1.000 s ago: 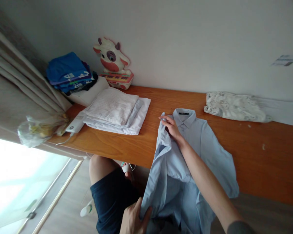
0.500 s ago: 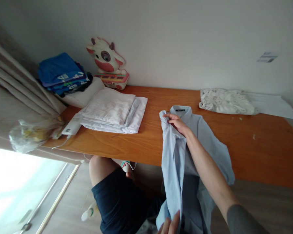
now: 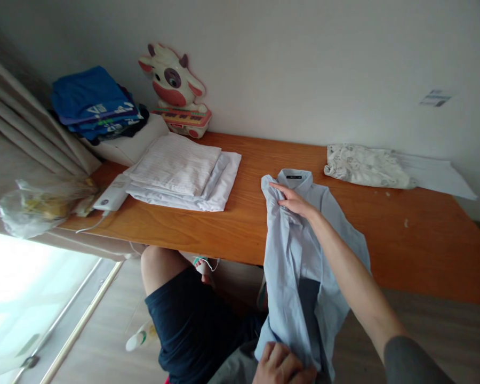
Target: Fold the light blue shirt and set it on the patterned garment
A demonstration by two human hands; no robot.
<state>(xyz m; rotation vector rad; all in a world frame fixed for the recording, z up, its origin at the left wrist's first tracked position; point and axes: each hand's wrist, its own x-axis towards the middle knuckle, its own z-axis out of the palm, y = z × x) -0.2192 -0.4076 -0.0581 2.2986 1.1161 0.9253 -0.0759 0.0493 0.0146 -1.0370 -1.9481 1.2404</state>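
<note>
A light blue collared shirt [image 3: 282, 256] lies with its collar end on the wooden table [image 3: 184, 229], and its lower part hangs over the front edge towards my lap. My right hand [image 3: 294, 201] rests on the shirt's shoulder beside the collar, fingers stretched out and apart. At the bottom of the view my left hand [image 3: 284, 365] has its fingers curled over the shirt's lower end; its fingertips are partly hidden. The shirt's left side is folded inward, with creases along it.
Folded white clothes [image 3: 176, 165] are stacked on the left, near a white power bank [image 3: 112, 194] and a plastic bag [image 3: 36, 208]. Behind stand a blue clothes pile [image 3: 96, 101] and a cow toy keyboard [image 3: 176, 90]. A patterned folded cloth [image 3: 364, 165] lies at back right.
My right hand's fingers have opened from a pinch on the shoulder and now lie spread. My left hand has come further into view, and the shirt's folded side has shifted slightly right.
</note>
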